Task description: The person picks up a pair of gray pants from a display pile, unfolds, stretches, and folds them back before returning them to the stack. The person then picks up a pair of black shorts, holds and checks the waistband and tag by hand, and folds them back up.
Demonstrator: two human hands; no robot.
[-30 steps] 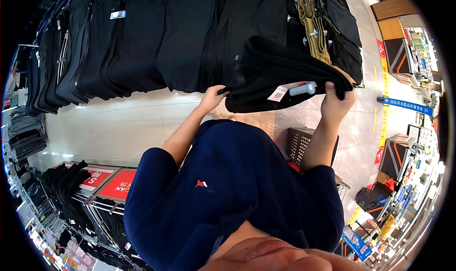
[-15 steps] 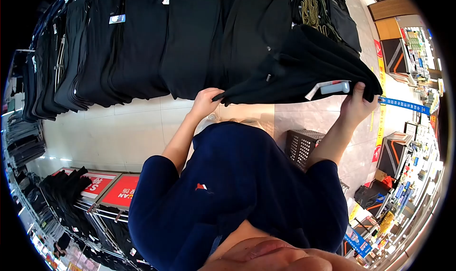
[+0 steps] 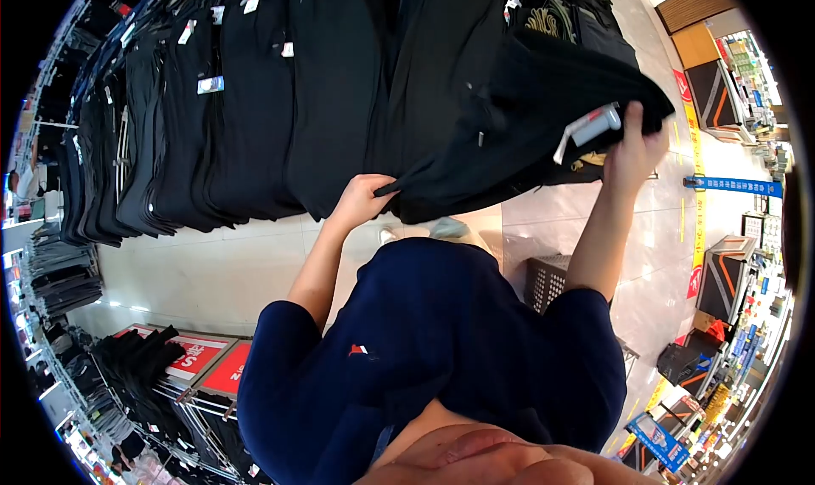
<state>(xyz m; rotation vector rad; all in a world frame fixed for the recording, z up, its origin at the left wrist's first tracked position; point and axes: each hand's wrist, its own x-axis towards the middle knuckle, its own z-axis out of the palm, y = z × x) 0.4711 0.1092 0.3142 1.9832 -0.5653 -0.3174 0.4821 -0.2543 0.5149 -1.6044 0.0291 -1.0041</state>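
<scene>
A pair of black trousers (image 3: pixel 526 128) is stretched sideways between my hands, over the front of a rack of dark garments. My left hand (image 3: pixel 361 201) is closed, pinching the lower left edge of the cloth. At the other end my right hand (image 3: pixel 632 154) is closed on the gathered waist end, with its thumb up along the fabric. A pale grey security tag (image 3: pixel 597 126) and a white label (image 3: pixel 562 148) hang from the trousers beside that hand. Small cord ends (image 3: pixel 480 138) show on the front.
Rows of black trousers (image 3: pixel 255 137) hang along the far side. On the floor stands a perforated grey basket (image 3: pixel 546 281), near my right elbow. Red signs (image 3: pixel 204 355) top a clothes rack behind my left side. A blue barrier strap (image 3: pixel 734 187) crosses at the right.
Both hands still grip the trousers. My right hand has risen, lifting and tilting the waist end upward. The camera view has shifted slightly, so the rack appears lower.
</scene>
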